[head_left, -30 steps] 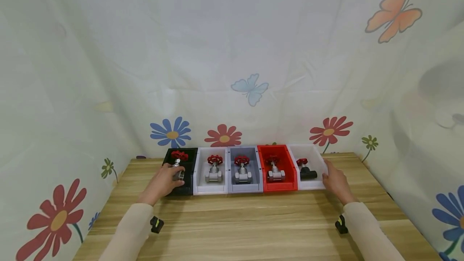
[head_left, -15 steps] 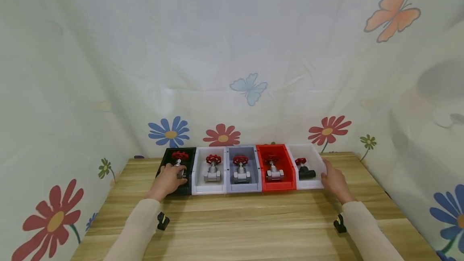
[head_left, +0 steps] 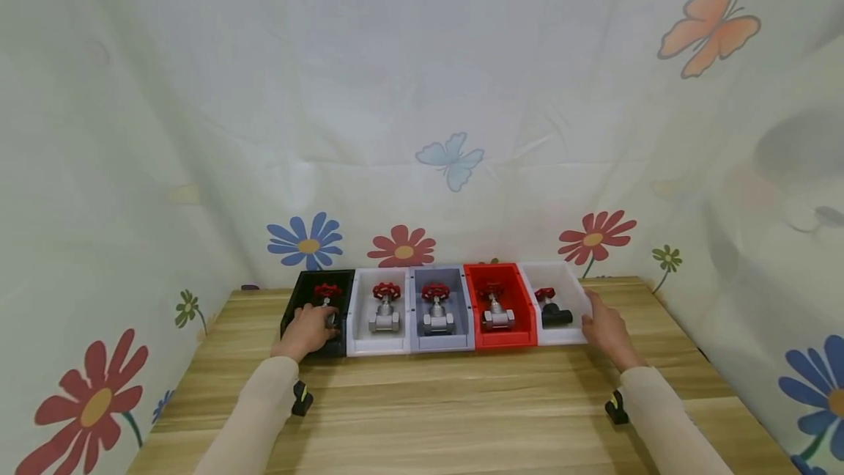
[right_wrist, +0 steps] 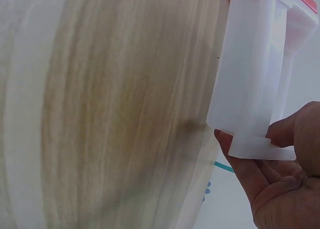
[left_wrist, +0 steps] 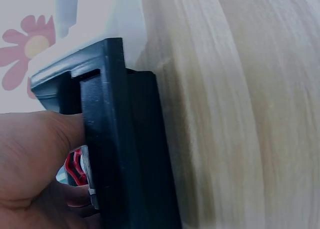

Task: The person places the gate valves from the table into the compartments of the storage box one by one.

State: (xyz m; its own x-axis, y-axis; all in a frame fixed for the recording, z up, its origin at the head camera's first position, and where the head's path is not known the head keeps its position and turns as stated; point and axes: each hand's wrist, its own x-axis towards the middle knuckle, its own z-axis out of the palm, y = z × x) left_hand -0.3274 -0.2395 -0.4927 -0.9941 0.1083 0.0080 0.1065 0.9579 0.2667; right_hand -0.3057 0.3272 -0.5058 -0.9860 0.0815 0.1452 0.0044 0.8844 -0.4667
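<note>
My left hand (head_left: pixel 306 330) reaches over the near wall of the black bin (head_left: pixel 336 350) at the row's left end. Its fingers grip the metal body of a gate valve there, whose red handwheel (head_left: pixel 327 290) shows beyond the hand. In the left wrist view the thumb (left_wrist: pixel 62 126) dips inside the black bin's front wall (left_wrist: pixel 117 149), and fingers curl by the valve (left_wrist: pixel 76 168). My right hand (head_left: pixel 606 332) pinches the outer wall of the white bin (right_wrist: pixel 250 89) at the right end. Inside that bin lies a black-bodied valve (head_left: pixel 557 315) with a red handwheel.
Between the end bins stand a white bin (head_left: pixel 379 347), a grey bin (head_left: pixel 442 343) and a red bin (head_left: pixel 505 340), side by side. Each holds a silver valve with a red handwheel. Wood-grain table (head_left: pixel 435 409) lies in front; a flower-printed curtain (head_left: pixel 363 189) hangs behind.
My left hand has lowered into the black bin with the valve, which sits lower and is more covered by the hand. My right hand keeps its hold on the white bin.
</note>
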